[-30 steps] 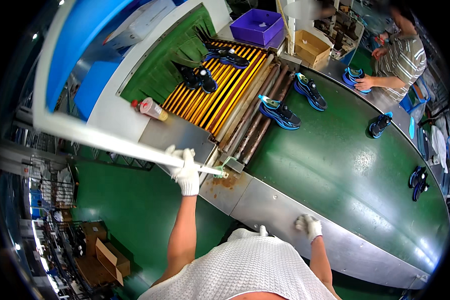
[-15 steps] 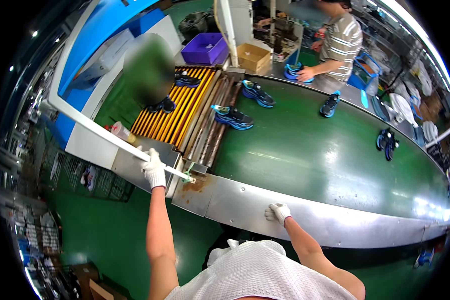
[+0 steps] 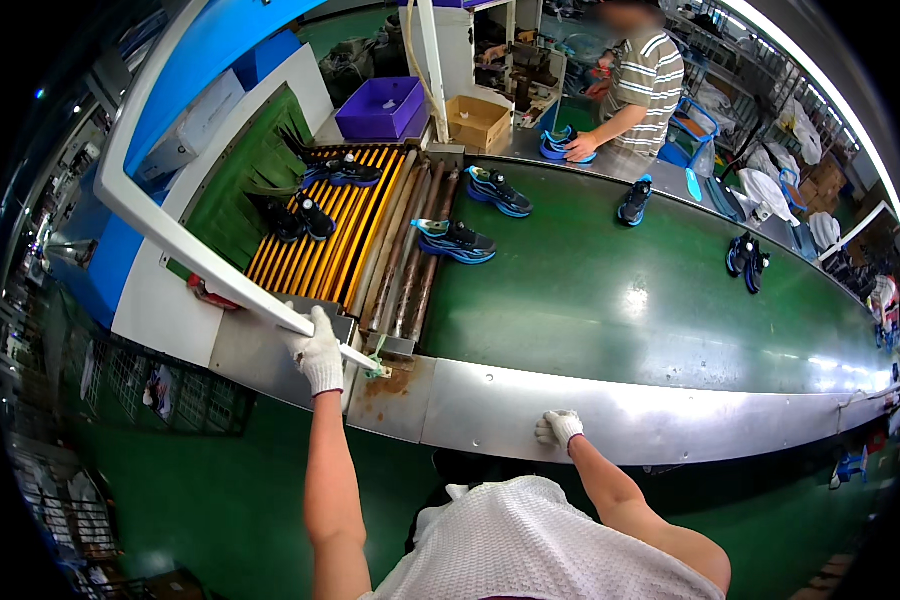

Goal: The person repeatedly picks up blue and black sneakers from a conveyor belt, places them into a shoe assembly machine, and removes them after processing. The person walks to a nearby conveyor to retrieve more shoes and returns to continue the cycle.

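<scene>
My left hand (image 3: 318, 354), in a white knit glove, closes round the lower part of a white bar (image 3: 220, 268) beside the roller section. My right hand (image 3: 561, 428), also gloved, rests with curled fingers on the metal edge (image 3: 660, 418) of the conveyor; nothing shows in it. Dark shoes with blue soles lie beyond my hands. One shoe (image 3: 456, 242) sits where the rusty rollers meet the green belt (image 3: 580, 300), and another shoe (image 3: 498, 193) lies just behind it. On the yellow rollers (image 3: 315, 270) are a near pair of shoes (image 3: 305, 220) and a farther pair (image 3: 342, 172).
Farther right on the belt are a single shoe (image 3: 634, 201) and a pair of shoes (image 3: 748, 262). Across it, a person in a striped shirt (image 3: 648, 85) touches a blue shoe (image 3: 567, 146). A purple bin (image 3: 380, 108) and a cardboard box (image 3: 477, 124) stand behind the rollers.
The view has shifted, so the belt and its shoes sit farther left in it. Shoes on the yellow rollers show more fully. My hands keep their places on the bar and metal edge.
</scene>
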